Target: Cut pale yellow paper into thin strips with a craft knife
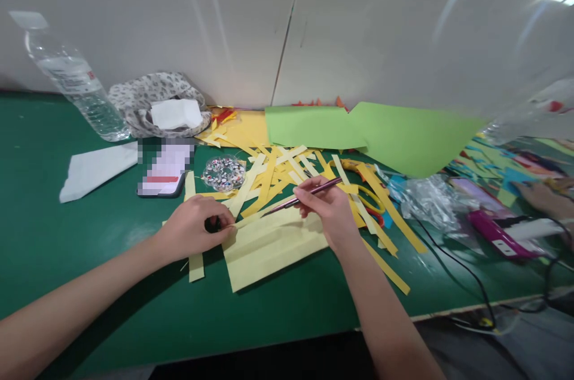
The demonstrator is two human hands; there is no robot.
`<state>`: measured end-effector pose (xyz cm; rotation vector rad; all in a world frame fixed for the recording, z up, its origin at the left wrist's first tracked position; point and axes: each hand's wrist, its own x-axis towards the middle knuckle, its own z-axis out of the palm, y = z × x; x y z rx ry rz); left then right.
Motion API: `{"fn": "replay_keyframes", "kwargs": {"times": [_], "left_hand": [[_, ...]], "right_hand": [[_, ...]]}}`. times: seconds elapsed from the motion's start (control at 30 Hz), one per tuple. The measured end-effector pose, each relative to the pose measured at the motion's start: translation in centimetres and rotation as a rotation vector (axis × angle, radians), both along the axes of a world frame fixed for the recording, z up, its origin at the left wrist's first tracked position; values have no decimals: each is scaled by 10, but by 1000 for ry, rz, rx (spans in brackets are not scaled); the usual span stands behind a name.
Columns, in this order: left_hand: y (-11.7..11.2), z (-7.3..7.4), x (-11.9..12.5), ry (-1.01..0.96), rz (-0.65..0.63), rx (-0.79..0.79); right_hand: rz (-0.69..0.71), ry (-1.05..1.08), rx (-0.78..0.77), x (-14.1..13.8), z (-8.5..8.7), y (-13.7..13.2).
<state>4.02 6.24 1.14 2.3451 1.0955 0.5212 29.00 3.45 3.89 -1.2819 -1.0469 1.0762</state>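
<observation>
Between the thumb and fingers of my left hand (200, 224) is the upper left end of a pale yellow paper sheet (264, 263), which lies creased on the table. My right hand (329, 212) grips a slim, dark maroon pen (316, 190). Its pointed tip is aimed left, near the sheet's top edge; whether it touches the paper I cannot tell. Just beyond both hands is a loose pile of yellow paper strips (269, 179). One pale strip (196, 263) lies partly under my left hand. Yellow-handled scissors (372, 197) lie right of my right hand, partly covered by strips.
A phone (165, 170), a round clear case of small beads (223, 173), a water bottle (76, 78) and a patterned cloth pouch (156, 90) are leftward. Green paper (394, 128) leans on the wall. Rightward are a magenta glue gun (500, 234), cables and another person's hand (545, 197).
</observation>
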Motion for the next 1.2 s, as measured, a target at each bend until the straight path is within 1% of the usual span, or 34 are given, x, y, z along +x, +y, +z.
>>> {"fn": "replay_keyframes", "kwargs": {"times": [0.13,0.3,0.43,0.6,0.8,1.0,1.2], "left_hand": [[1,-1,0,4,-39,18],[-1,-5,1,-11,-73,104],[-1,-8,1,-14,-86,99],[0,-10,1,-4,-117,80],[0,-14,0,-3,-126,106],[0,-16,1,-22,-136,133],[2,-16,0,-18,-153,124]], "right_hand": [[97,-105,-36,-1,-2,1],[190,-199,-56,-4,-3,-1],[239,-268,-43,-6,-3,-2],[257,-270,-55,-9,-3,0],[244,-216,-58,-11,-7,1],[229,-267,-38,-11,-10,0],[214,-162,-31,-13,-13,1]]}}
